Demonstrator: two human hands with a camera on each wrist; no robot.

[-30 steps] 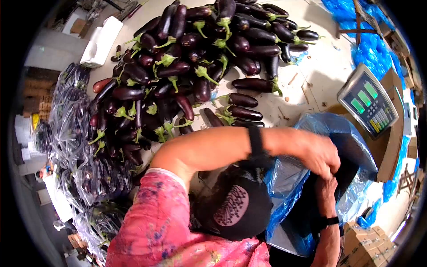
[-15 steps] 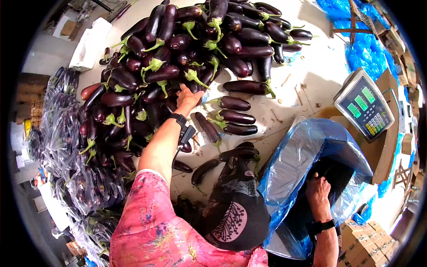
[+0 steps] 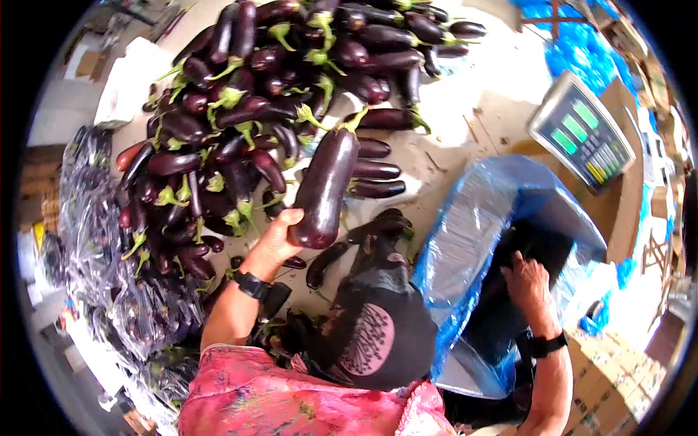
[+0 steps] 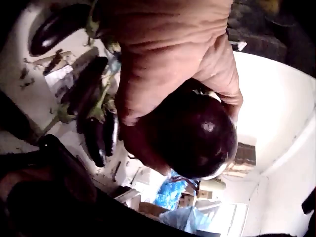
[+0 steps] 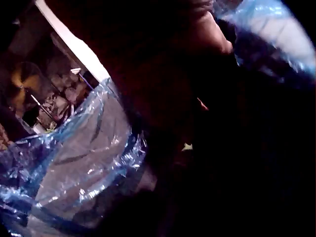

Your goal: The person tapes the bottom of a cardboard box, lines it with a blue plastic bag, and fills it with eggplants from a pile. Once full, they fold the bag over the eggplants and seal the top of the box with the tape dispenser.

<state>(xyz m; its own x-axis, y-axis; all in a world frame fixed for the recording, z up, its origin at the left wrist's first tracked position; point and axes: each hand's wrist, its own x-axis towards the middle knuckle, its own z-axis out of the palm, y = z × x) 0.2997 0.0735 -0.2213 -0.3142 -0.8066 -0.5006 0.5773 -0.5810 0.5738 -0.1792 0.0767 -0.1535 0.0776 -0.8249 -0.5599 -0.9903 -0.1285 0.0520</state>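
Observation:
My left hand (image 3: 275,236) grips a large glossy eggplant (image 3: 327,189) near its blunt lower end, thumb along the side. The green stem points up and away. In the left wrist view, the eggplant's rounded end (image 4: 212,133) shows beneath the palm. A big heap of eggplants (image 3: 240,109) lies beyond that hand, with several loose ones (image 3: 378,171) beside it. My right hand (image 3: 531,287) is inside a box lined with blue plastic (image 3: 465,240), its fingers loosely bent with nothing visible between them. Deep shadow hides the inside of the box.
A digital scale display (image 3: 582,134) stands beyond the box, by a cardboard flap (image 3: 622,211). Clear plastic bags of eggplants (image 3: 138,291) line the left side. Cartons (image 3: 611,370) are at lower right, and blue plastic (image 3: 582,51) lies at the far right.
My left hand went from the box to the heap, took hold of an eggplant and has drawn it back toward me. The right hand stays in the box, its fingers now looser.

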